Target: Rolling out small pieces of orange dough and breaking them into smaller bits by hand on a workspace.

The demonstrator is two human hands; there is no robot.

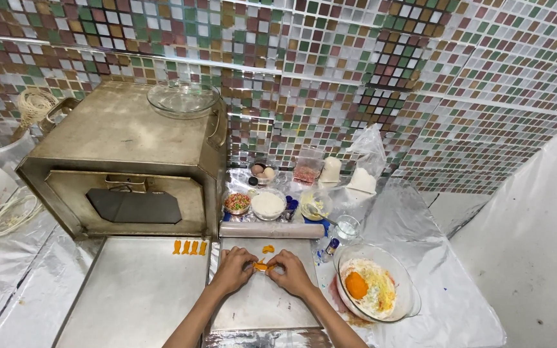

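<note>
I have both hands, left hand (233,269) and right hand (291,272), pinching a small orange dough piece (261,265) over the board (262,303) at the counter's centre. Shaping looks mid-step to me; next calls for setting it with the finished orange shapes (189,247) at ten o'clock on the tray (136,296).

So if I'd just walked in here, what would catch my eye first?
Probably the two hands, left hand and right hand, pinching a small orange dough piece over a metal tray. Behind them on the left stands a big metal oven, with a row of orange dough shapes before it. At right, a glass bowl holds an orange dough ball.
</note>
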